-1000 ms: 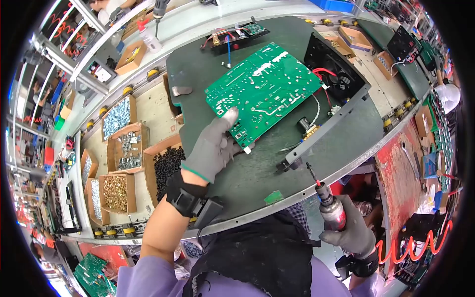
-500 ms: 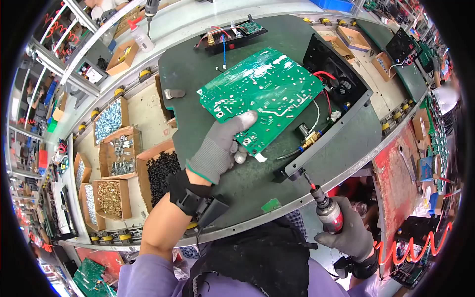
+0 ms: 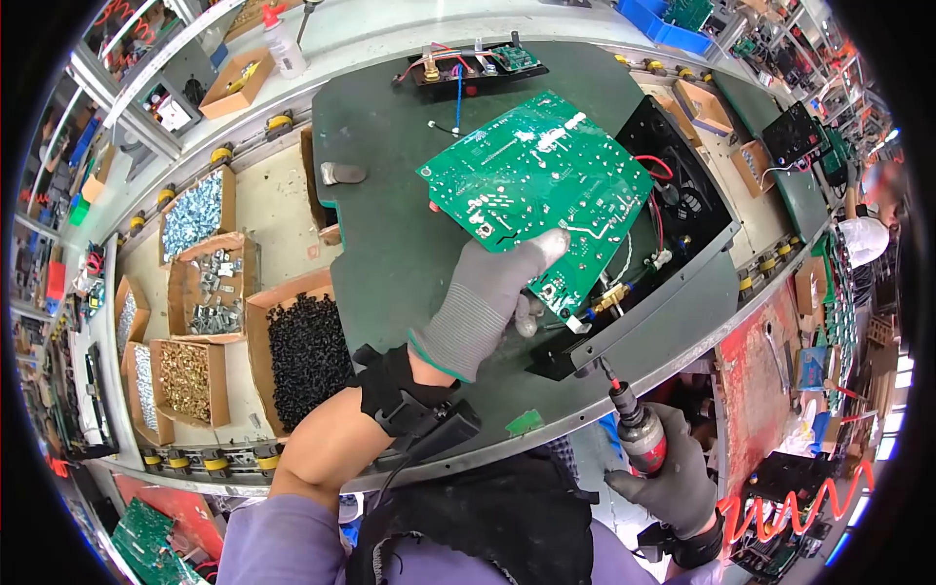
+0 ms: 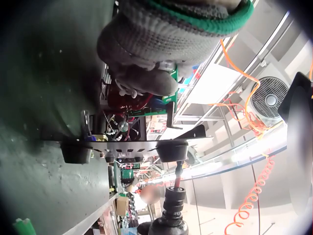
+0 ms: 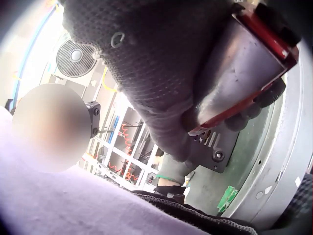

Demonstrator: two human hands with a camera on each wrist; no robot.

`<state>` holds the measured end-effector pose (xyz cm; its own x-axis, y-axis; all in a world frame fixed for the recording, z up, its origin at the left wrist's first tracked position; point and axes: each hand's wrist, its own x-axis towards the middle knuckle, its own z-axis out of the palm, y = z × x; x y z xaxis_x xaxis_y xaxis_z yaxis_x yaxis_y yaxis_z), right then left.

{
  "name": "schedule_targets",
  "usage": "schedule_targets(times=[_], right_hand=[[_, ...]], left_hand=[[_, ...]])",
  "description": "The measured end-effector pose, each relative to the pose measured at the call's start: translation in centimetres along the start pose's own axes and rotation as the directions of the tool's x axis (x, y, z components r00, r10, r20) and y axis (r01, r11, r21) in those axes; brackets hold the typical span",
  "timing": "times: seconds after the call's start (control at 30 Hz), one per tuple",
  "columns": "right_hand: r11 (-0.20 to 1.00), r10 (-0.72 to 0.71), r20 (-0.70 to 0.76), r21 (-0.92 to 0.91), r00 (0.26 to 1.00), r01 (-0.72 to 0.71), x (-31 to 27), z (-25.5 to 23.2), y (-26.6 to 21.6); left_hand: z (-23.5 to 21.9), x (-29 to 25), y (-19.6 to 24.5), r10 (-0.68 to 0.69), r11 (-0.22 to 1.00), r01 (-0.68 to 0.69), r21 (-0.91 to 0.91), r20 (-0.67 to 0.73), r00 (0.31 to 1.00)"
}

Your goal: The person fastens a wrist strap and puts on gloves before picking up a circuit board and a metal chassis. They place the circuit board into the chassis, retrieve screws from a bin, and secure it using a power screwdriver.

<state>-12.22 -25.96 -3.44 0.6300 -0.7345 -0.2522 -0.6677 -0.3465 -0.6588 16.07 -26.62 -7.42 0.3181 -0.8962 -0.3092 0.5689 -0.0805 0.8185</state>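
My gloved left hand [image 3: 487, 302] grips the near corner of a green circuit board [image 3: 546, 166], thumb on top and fingers underneath. The board is tilted, solder side up, and overlaps the open black metal case [image 3: 673, 292] standing on its side. Red wires and a brass fitting [image 3: 612, 296] show inside the case. Below the work mat's edge, my gloved right hand [image 3: 673, 478] holds a power screwdriver [image 3: 643, 439]. Its bit points up at the case's near panel. In the left wrist view the bit [image 4: 178, 171] is right at a black rubber foot [image 4: 172, 151] on that panel.
Cardboard bins of black screws [image 3: 307, 356], brass-coloured screws [image 3: 188, 380] and metal clips [image 3: 216, 292] stand on the left. A black panel with wired parts [image 3: 473, 66] lies at the mat's back. A coiled red hose [image 3: 799, 517] hangs at right.
My left hand has slid its thumb further over the board and moved it right, towards the black case. The screwdriver's bit has come up to the case's near panel.
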Motion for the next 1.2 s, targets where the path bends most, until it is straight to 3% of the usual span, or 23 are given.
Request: schedule_targets(times=[0.2,0.4,0.47,0.67,0.9,0.97,1.07,1.2], right_hand=[[1.0,0.011,-0.004,-0.018,1.0,-0.011,0.4,0.0,0.0],[0.997,-0.07,0.009,-0.019,0.997,0.07,0.8,0.1,0.2],[0.998,-0.024,0.001,-0.05,1.0,0.024,0.7,0.1,-0.1],[0.971,-0.019,-0.08,-0.238,0.997,-0.001,0.6,-0.1,-1.7],[0.964,-0.022,-0.078,-0.267,0.997,0.001,1.0,-0.7,-2.6],[0.959,-0.026,-0.054,-0.285,0.998,0.009,1.0,-0.8,-2.8],[0.96,-0.031,-0.059,-0.28,0.998,0.013,0.6,-0.8,-2.3],[0.958,-0.029,-0.08,-0.286,0.996,0.005,0.2,-0.6,-2.3]], left_hand=[[0.3,-0.2,0.2,-0.014,1.0,0.015,-0.015,0.058,0.998],[0.0,-0.6,0.8,-0.041,0.999,0.039,0.028,0.075,0.996],[-0.1,-0.5,0.6,-0.088,0.996,0.087,0.012,0.081,0.993],[-0.1,-0.3,0.3,-0.064,0.998,0.066,-0.019,0.105,0.992],[0.1,-0.2,0.3,-0.061,0.998,0.063,-0.017,0.074,0.995],[0.2,-0.3,0.6,-0.061,0.996,0.05,0.077,0.136,0.989],[0.5,-0.2,0.7,-0.096,0.984,0.078,0.163,0.107,0.99],[0.9,-0.2,0.5,-0.089,0.984,0.075,0.161,0.078,0.993]])
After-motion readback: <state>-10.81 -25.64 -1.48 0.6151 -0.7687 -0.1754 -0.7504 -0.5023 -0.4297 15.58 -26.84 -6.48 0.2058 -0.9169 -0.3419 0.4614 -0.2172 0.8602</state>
